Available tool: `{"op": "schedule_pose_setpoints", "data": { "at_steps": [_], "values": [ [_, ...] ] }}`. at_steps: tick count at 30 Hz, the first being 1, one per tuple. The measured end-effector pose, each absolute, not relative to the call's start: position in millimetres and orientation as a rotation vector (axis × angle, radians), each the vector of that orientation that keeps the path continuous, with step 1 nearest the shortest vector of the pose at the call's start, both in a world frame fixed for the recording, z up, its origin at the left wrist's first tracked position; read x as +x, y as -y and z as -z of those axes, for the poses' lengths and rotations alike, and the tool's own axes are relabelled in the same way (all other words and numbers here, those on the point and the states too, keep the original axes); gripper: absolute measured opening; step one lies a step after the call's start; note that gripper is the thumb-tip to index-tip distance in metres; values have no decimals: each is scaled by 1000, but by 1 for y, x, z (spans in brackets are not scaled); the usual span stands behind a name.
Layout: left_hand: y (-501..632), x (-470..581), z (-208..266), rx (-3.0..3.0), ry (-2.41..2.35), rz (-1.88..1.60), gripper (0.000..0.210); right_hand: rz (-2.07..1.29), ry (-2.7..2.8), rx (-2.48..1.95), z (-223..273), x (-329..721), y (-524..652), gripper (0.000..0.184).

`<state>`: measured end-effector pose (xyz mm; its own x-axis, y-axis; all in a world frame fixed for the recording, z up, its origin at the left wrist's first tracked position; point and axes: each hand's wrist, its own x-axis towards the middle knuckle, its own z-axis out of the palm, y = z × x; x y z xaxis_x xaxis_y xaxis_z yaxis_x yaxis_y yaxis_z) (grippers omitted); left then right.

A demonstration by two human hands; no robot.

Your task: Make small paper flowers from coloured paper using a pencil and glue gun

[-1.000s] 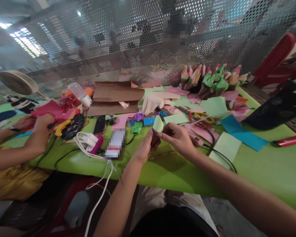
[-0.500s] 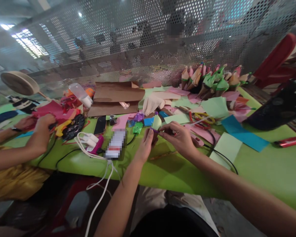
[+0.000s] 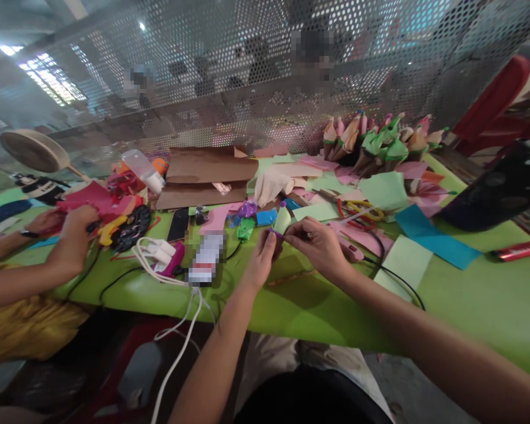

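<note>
My left hand [image 3: 261,254] is closed around the lower part of a small paper cone [image 3: 282,220], pale green on top with a purple tip. A thin purple strip [image 3: 277,234] runs around the cone's middle, just above my left thumb. The fingertips of my right hand [image 3: 320,242] pinch the end of that strip, close against the cone's right side. What lies inside my left palm is hidden. Below the hands, a thin brown stick [image 3: 294,278] rests on the green table [image 3: 335,318]. Beside my right hand lies a pink glue gun [image 3: 351,250] with a black cord.
Clay packets [image 3: 246,228], a phone [image 3: 206,259] and white chargers [image 3: 161,250] lie to the left. Finished paper cones [image 3: 384,144] stand at the back right, near scissors [image 3: 362,212] and blue paper [image 3: 437,235]. A co-worker's hands [image 3: 77,227] handle red paper at far left.
The cone has turned in my left hand, so its purple tip now shows upright. My right fingers stay at the strip, with little shift.
</note>
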<state>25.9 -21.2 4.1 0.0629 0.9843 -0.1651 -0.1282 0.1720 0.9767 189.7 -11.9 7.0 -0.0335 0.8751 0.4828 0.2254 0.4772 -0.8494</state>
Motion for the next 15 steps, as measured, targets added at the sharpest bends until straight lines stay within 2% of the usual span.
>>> {"op": "schedule_pose_setpoints", "data": {
  "at_steps": [8, 15],
  "values": [
    [17, 23, 11, 1162, -1125, -1073, 58, -682, 1564, -993, -9, 190, 13, 14],
    [18, 24, 8, 1135, -1101, -1063, 54, -652, 1571, -1007, -8, 189, 12, 18]
  ]
}}
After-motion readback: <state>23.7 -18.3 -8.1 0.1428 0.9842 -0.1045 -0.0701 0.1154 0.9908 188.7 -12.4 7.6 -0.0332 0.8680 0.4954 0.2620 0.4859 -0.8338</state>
